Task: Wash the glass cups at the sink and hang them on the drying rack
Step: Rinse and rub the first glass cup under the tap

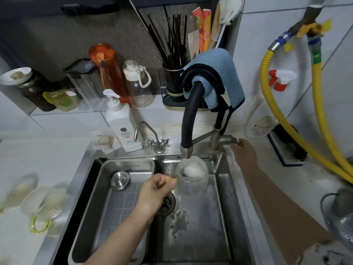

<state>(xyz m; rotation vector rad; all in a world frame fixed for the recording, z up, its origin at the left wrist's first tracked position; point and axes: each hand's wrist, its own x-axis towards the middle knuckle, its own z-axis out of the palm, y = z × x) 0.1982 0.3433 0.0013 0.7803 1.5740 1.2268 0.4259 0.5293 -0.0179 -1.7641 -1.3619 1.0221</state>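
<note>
A textured glass cup [193, 176] with a yellow handle is held directly under the spout of the black faucet [186, 150], above the steel sink [198, 236]. My left hand [156, 192] grips the cup by its handle. White foam or water fills the cup's mouth. My right hand [243, 152] rests on the faucet's lever [232, 140] at the right of the sink. More glass cups [44, 203] with yellow handles lie blurred on the counter at the left.
A perforated steel drain tray [122, 197] with a round lid fills the sink's left half. A white soap pump bottle [122, 123] and small tap [152, 138] stand behind it. Bottles, jars, a utensil holder, yellow hoses and a metal colander [343, 226] surround the sink.
</note>
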